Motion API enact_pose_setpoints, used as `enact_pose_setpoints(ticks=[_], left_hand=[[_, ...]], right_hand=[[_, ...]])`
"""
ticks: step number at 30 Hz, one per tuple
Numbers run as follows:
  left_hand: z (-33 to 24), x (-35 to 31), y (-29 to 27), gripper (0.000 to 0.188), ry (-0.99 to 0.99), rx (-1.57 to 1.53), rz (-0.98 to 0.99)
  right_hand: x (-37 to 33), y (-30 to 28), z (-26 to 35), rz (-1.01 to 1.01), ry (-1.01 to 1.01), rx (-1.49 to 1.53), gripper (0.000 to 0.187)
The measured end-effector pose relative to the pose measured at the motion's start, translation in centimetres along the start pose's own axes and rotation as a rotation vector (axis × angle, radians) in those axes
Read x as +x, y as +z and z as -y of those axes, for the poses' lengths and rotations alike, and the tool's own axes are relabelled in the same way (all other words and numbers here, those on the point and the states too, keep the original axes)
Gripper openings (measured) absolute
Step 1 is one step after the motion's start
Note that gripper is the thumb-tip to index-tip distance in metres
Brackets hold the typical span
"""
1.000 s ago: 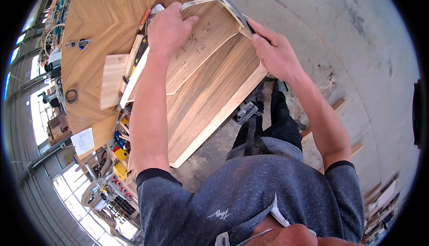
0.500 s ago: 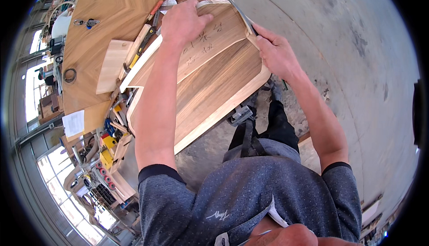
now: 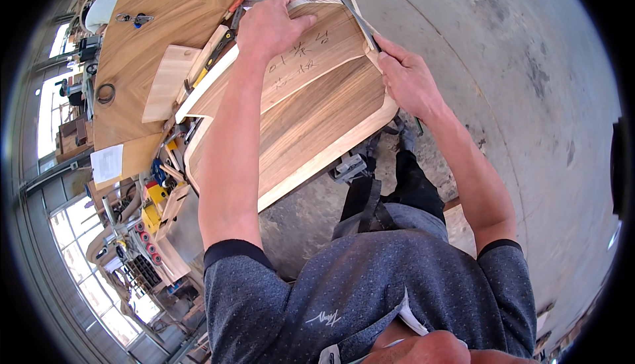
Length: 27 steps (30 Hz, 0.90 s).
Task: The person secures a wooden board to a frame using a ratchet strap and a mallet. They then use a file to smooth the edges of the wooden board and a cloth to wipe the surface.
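My left hand [image 3: 268, 30] is closed over the far edge of a pale wooden board [image 3: 304, 53] with a curved outline and pencilled marks, its thumb lying on the top face. That board rests on a wider wooden panel [image 3: 317, 122] with a darker grained middle and a light border. My right hand [image 3: 407, 76] is wrapped round the near end of a long, flat grey file [image 3: 359, 21]. The file lies along the right end edge of the board, its tip pointing away from me. Its handle is mostly hidden in my fingers.
A wooden tabletop [image 3: 152, 53] on the left holds a coil of wire [image 3: 105, 93], keys [image 3: 135, 19] and a paper sheet [image 3: 107, 163]. Beside the board lie a yellow-and-black knife [image 3: 215, 56] and an orange-handled tool [image 3: 235, 5]. Concrete floor [image 3: 503, 66] extends to the right.
The file's tip has shifted slightly to the right and nearer along the board's end edge. My left hand stays on the board, and the whole view has shifted a little.
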State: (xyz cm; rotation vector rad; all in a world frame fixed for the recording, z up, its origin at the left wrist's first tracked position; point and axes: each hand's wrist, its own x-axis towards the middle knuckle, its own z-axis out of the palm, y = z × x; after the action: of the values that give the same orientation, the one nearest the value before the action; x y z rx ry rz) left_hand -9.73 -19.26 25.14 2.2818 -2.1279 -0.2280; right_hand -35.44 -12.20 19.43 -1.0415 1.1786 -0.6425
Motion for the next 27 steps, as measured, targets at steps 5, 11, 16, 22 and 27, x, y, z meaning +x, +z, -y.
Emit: enact_pose_setpoints(ticks=[5, 11, 16, 22, 27], left_hand=[[-0.3, -0.2, -0.1, 0.069, -0.023, -0.028, -0.007], [0.0, -0.1, 0.1, 0.065, -0.018, -0.021, -0.021], [0.0, -0.1, 0.1, 0.061, -0.015, -0.028, -0.03], [-0.2, -0.1, 0.1, 0.065, -0.019, -0.005, -0.027], [0.1, -0.1, 0.4, 0.067, -0.015, -0.014, -0.061]], right_hand=[[-0.1, 0.0, 0.1, 0.009, 0.001, -0.026, 0.053], [0.1, 0.0, -0.1, 0.019, 0.0, -0.018, 0.053], [-0.1, 0.2, 0.2, 0.013, 0.003, -0.025, 0.054], [0.2, 0.3, -0.6, 0.0, -0.039, -0.011, 0.053], [0.1, 0.4, -0.4, -0.016, -0.015, 0.016, 0.051]])
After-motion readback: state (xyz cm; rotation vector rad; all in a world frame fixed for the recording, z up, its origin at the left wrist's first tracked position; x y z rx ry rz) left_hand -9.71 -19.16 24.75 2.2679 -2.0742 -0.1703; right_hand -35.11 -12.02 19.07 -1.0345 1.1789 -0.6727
